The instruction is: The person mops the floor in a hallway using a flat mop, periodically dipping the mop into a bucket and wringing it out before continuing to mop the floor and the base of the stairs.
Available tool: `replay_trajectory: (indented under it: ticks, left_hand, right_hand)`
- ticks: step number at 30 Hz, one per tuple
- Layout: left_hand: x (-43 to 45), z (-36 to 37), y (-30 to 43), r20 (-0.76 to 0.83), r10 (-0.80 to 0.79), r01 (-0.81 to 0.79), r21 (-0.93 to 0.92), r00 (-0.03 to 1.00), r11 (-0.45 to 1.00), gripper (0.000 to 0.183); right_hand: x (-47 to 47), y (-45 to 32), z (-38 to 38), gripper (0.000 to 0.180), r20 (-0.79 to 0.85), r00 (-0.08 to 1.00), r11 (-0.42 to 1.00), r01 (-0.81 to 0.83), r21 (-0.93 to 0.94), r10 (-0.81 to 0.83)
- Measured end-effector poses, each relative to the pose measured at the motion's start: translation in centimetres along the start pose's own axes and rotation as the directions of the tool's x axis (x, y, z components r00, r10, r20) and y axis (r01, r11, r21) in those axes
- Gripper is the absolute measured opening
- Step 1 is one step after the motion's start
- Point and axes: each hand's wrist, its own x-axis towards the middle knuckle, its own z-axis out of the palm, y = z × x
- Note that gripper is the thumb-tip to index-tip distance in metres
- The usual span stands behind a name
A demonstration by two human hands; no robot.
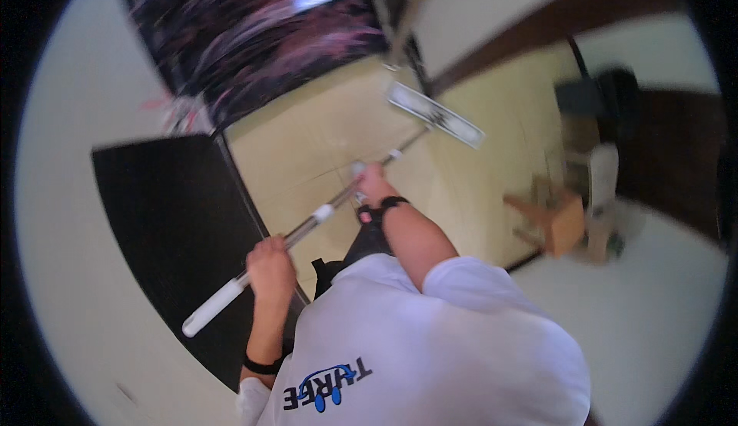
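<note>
A flat mop slants across the view, its metal pole (302, 233) running from lower left to upper right. My left hand (271, 265) wraps the pole just above its white end grip (213, 308). Farther down toward the head, my right hand (373, 184) also grips the pole. The rectangular mop head (436, 114) is on or just over the pale tiled floor (300, 143), beyond my right hand; contact is hard to tell. A black band circles each wrist. My foot shows only partly behind the right hand and pole.
A dark, pink-streaked glossy surface (259, 39) stands ahead, with a black panel (173, 230) at left. A blurred small wooden stool or chair (562, 227) is at right, below a dark object (599, 100). A brown strip (548, 28) runs along the pale wall.
</note>
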Motion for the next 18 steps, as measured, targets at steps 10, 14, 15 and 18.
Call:
replay_trajectory:
  ticks: [10,14,15,18]
  left_hand:
    - [-12.0,7.6,3.7,0.272,-0.184,0.187,0.016,0.945,0.982,0.012]
    - [-18.1,9.9,3.6,0.318,-0.493,0.526,-0.024,0.810,0.850,0.023]
    - [-20.6,10.3,3.3,0.376,-0.519,0.589,-0.095,0.768,0.803,0.022]
    - [-27.0,11.4,3.8,0.401,-0.700,0.784,-0.082,0.591,0.616,0.022]
  right_hand:
    - [-15.0,1.3,3.7,0.009,0.393,0.894,0.703,0.138,-0.698,0.215]
    - [-15.0,6.1,7.8,0.007,0.424,0.823,0.691,0.054,-0.721,0.378]
    - [-15.1,8.2,9.2,0.007,0.430,0.800,0.668,0.050,-0.743,0.419]
    - [-14.7,13.2,13.0,0.007,0.458,0.701,0.615,0.035,-0.788,0.546]
